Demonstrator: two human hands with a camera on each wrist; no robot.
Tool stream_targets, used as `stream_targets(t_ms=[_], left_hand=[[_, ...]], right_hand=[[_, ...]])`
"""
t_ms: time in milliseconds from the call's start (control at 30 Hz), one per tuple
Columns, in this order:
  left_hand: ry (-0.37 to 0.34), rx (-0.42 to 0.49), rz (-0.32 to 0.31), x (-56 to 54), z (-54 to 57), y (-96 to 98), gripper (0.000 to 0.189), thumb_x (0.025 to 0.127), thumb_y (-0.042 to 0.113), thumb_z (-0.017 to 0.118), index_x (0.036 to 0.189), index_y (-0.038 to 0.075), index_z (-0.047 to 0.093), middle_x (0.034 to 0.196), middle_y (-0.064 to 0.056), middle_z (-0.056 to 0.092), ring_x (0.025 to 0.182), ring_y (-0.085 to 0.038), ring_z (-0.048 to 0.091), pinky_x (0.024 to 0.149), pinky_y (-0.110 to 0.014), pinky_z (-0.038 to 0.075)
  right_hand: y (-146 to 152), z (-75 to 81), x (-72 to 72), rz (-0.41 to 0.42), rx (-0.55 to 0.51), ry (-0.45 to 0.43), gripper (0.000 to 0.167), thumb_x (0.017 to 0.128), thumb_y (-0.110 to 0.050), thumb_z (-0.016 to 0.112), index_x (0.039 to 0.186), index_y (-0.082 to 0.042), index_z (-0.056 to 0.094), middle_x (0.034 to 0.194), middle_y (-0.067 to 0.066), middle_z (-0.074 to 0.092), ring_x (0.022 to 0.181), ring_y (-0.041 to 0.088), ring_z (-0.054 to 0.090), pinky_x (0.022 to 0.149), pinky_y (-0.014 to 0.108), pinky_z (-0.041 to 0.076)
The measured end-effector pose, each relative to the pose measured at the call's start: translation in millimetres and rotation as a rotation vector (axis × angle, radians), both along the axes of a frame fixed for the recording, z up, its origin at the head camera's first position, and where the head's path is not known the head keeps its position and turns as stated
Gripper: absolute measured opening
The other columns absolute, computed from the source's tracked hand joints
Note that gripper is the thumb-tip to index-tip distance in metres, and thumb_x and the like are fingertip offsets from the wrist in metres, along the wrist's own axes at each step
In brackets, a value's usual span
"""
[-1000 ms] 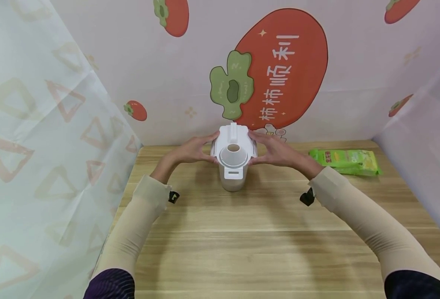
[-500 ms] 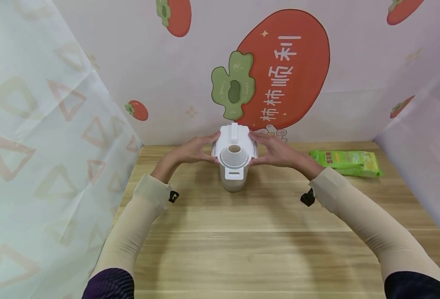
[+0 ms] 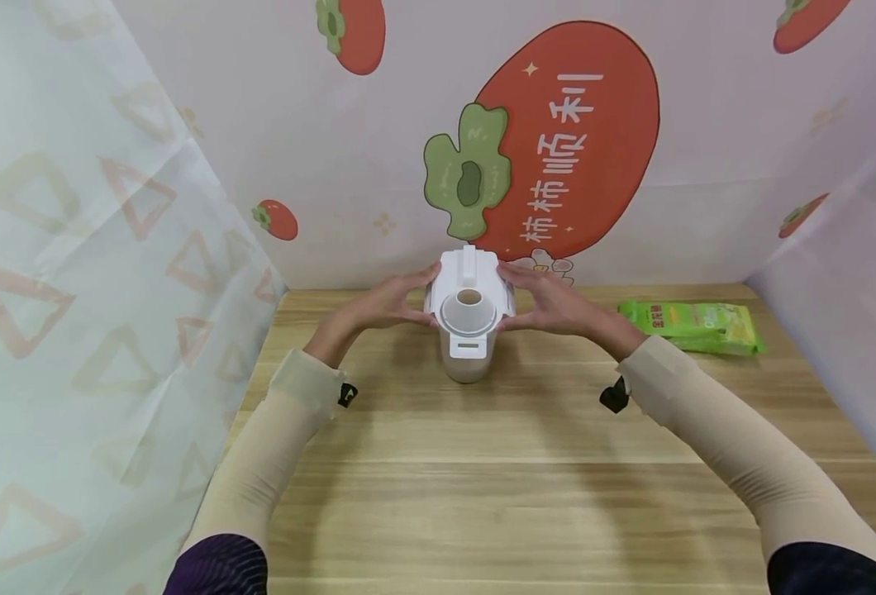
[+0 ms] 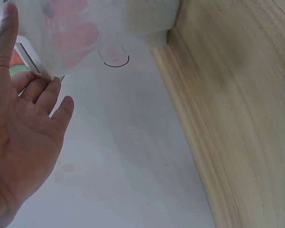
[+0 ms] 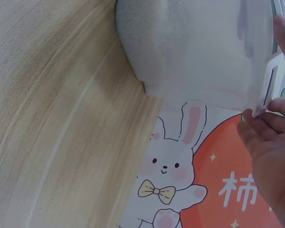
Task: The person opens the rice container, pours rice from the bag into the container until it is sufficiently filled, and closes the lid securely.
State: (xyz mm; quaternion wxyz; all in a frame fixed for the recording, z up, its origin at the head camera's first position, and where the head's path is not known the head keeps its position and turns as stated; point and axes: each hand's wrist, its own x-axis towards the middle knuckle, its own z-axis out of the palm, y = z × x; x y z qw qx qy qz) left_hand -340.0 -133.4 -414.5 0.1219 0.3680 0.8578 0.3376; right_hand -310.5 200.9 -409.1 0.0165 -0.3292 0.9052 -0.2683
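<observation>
A translucent storage container (image 3: pixel 468 359) with a white lid (image 3: pixel 469 281) stands upright at the table's back edge. Its lid carries a round spout (image 3: pixel 469 307), a raised bar behind it and a front latch (image 3: pixel 468 345). From the left side, my left hand (image 3: pixel 393 301) grips the lid's edge at a side latch (image 4: pixel 33 59), with curled fingertips against the latch. Mirroring it, my right hand (image 3: pixel 549 302) holds the right-hand latch (image 5: pixel 270 85) with thumb and fingers. Pale grey, speckled contents (image 5: pixel 142 47) show dimly through the wall in the right wrist view.
A green packet (image 3: pixel 691 326) lies on the wooden table (image 3: pixel 468 496) at the back right. Behind the container rises a wall (image 3: pixel 364 182) printed with persimmons. A patterned side wall (image 3: pixel 111 330) bounds the left, and another pale wall (image 3: pixel 854 273) the right.
</observation>
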Motion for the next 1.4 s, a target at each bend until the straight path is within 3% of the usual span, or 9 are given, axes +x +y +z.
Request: stream_targets(t_ms=[233,1400], left_hand=[[0.004,-0.002,0.010,-1.5,-3.4,-1.9,0.105,0.088,0.023,0.089,0.167,0.005,0.022,0.172,-0.014,0.025,0.159,-0.031,0.029,0.129,-0.045,0.027],[0.004,-0.021,0.024,0.3,1.9,0.4,0.107,0.087,0.030,0.090,0.168,0.008,0.023,0.172,-0.012,0.027,0.158,-0.029,0.030,0.129,-0.044,0.027]], right_hand=[[-1.6,-1.8,0.8,-0.004,0.006,0.015,0.107,0.082,-0.047,0.091,0.163,-0.002,0.036,0.167,0.018,0.038,0.155,0.040,0.036,0.122,0.061,0.036],[0.4,-1.3,-0.9,-0.003,-0.032,0.028,0.106,0.079,-0.038,0.095,0.161,0.000,0.039,0.166,0.019,0.041,0.154,0.040,0.039,0.121,0.061,0.037]])
